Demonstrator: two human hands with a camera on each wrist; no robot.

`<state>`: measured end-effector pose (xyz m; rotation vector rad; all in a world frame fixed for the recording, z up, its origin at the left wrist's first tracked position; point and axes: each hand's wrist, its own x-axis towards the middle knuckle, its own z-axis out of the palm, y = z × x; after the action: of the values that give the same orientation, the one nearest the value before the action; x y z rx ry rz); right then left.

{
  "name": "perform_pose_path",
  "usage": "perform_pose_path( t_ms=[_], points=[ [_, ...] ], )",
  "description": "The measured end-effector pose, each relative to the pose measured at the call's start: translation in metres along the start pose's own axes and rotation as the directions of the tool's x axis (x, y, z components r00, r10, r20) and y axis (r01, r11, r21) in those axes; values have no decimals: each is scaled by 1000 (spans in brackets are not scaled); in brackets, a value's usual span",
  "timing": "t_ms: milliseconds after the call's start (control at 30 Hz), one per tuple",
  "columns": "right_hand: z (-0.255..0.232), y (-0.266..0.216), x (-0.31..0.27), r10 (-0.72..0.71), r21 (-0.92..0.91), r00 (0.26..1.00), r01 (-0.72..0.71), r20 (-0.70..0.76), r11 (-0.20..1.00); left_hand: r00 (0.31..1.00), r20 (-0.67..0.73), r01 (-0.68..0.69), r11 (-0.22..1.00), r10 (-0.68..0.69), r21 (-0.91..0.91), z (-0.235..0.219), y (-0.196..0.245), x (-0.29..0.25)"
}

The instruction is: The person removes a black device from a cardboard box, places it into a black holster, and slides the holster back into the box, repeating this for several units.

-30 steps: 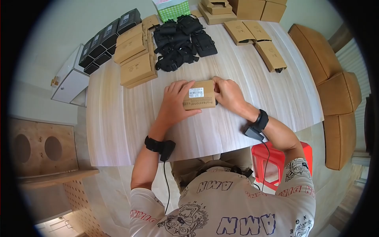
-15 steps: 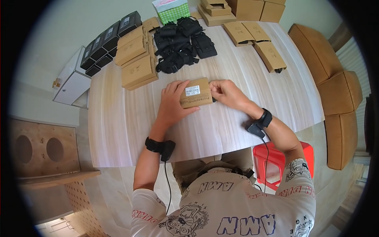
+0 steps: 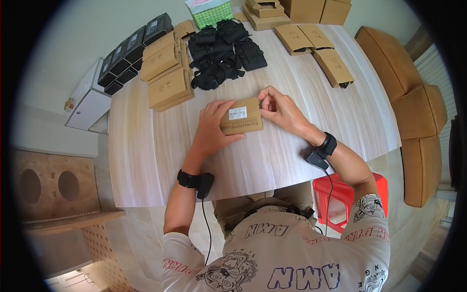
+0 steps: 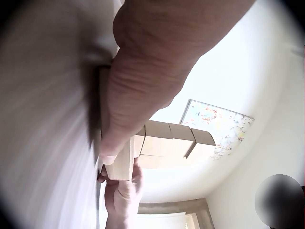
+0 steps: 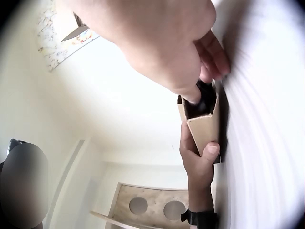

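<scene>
A small cardboard box (image 3: pixel 248 122) with a white label and "Professional" lettering lies near the middle of the table. My left hand (image 3: pixel 210 124) grips its left part, thumb along the near side and fingers over the far side. At the box's right end is my right hand (image 3: pixel 283 113), with bent fingers spread apart from the thumb. In the right wrist view that end is open, and black contents (image 5: pixel 207 99) show inside. The right thumb (image 5: pixel 190 93) reaches into the opening against them; the other fingers are beyond it, partly hidden.
Black pouches with straps (image 3: pixel 216 53) lie in a pile at the back. Left of them are cardboard boxes (image 3: pixel 168 87) and black boxes (image 3: pixel 131 46). Further cardboard boxes (image 3: pixel 333 68) lie back right, with black contents showing. A green checked bag (image 3: pixel 214 14) stands at the far edge.
The box has shifted slightly left with the left hand still on it. The right fingers, earlier bunched at the box's end, have lifted and spread away from the thumb.
</scene>
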<state>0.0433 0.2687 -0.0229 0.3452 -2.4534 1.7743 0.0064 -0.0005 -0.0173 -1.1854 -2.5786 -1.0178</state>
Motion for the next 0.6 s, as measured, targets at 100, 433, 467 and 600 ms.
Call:
perform_pose_path(
  t_ms=[100, 433, 467, 600],
  points=[
    [5, 10, 0, 42, 2, 999, -42, -15, 999, 1000, -17, 7, 1000, -7, 2, 5, 5, 0],
    [3, 4, -2, 169, 229, 982, -185, 88, 956, 996, -81, 42, 999, -39, 26, 9, 10, 0],
    [1, 6, -1, 143, 203, 990, -144, 18, 969, 992, -114, 51, 998, -48, 24, 8, 9, 0],
    [4, -2, -1, 184, 398, 983, -166, -8, 902, 983, -168, 76, 997, -70, 27, 6, 9, 1]
  ],
)
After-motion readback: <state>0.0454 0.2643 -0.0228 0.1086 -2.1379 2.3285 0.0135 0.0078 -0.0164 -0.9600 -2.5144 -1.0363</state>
